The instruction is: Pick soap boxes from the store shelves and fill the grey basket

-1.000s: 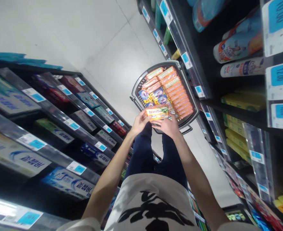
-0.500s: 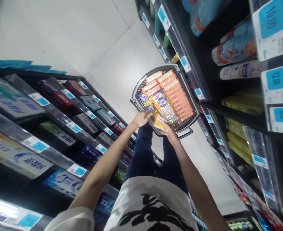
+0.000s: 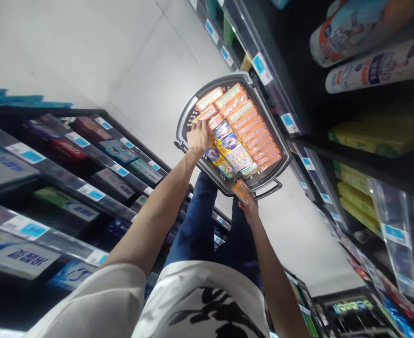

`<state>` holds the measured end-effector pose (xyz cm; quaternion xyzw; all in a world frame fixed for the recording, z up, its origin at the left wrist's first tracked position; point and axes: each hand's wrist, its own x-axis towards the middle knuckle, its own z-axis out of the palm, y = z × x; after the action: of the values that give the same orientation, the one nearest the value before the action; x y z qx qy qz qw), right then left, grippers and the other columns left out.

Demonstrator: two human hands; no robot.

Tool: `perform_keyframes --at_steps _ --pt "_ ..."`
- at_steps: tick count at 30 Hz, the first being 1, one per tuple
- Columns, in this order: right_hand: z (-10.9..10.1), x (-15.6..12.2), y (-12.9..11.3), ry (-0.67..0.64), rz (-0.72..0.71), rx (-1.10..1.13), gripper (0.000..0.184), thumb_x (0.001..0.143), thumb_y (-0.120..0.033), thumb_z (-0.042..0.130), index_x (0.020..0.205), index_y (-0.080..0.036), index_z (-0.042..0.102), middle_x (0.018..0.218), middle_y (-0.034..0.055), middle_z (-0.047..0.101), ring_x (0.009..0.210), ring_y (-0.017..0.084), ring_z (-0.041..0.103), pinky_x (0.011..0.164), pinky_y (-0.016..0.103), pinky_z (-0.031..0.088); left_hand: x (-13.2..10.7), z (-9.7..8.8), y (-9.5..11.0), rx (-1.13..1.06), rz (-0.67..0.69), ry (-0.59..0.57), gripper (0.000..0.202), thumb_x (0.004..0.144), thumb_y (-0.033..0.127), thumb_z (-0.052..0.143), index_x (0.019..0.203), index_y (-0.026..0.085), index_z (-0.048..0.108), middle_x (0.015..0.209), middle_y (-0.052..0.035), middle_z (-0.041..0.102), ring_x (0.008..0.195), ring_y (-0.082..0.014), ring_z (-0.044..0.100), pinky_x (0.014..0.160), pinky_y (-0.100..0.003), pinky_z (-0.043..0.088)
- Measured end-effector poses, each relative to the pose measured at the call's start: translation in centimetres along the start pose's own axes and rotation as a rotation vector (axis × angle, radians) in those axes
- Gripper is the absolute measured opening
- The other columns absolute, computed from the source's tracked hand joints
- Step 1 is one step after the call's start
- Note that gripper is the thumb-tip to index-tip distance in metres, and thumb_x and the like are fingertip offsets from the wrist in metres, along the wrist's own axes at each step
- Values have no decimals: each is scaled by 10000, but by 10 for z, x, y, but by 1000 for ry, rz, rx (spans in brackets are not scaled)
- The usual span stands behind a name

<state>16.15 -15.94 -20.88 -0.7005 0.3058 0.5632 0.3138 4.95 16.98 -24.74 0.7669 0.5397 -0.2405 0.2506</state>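
A dark shopping basket (image 3: 183, 119) on the floor ahead of me holds several rows of wrapped packs. Orange packs (image 3: 254, 126) fill its right side. Toward the middle and left lie blue-and-yellow packs (image 3: 227, 142). My left hand (image 3: 198, 137) reaches over the basket's left side, palm down, its outstretched fingers on or just above the packs there; the fingertips' contact is not clear. At the near rim, my right hand (image 3: 249, 206) is closed around an orange-yellow pack (image 3: 242, 190), which is tilted.
Shelves with boxed goods (image 3: 16, 251) and price labels run along my left. On the right, shelves carry spray cans (image 3: 363, 70) and yellow packs (image 3: 365, 136). The pale tiled floor (image 3: 129, 61) lies between them, and the basket's handle (image 3: 270, 188) sticks out at its near right.
My left hand has moved forward from the near packs to the basket's far left part. My right hand has drawn back slightly toward me, still with the orange-yellow pack.
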Motion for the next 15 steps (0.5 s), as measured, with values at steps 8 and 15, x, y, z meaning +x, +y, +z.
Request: perform_keyframes --at_steps 8,15 --pt "17 -9 -5 -37 -99 -55 565 744 -550 792 1147 -176 667 848 30 746 580 123 629 597 260 530 3 -16 2 -9 4 10 310 973 166 590 1273 88 600 1420 -189 502 1314 -333 413 958 -470 512" --pt "23 -37 -10 -135 -209 -157 558 747 -548 795 1158 -195 660 1048 56 752 751 146 684 637 247 580 -67 -32 -3 -260 71 -32 441 793 246 776 1178 80 640 1475 -199 493 1270 -291 483 1050 -399 475"
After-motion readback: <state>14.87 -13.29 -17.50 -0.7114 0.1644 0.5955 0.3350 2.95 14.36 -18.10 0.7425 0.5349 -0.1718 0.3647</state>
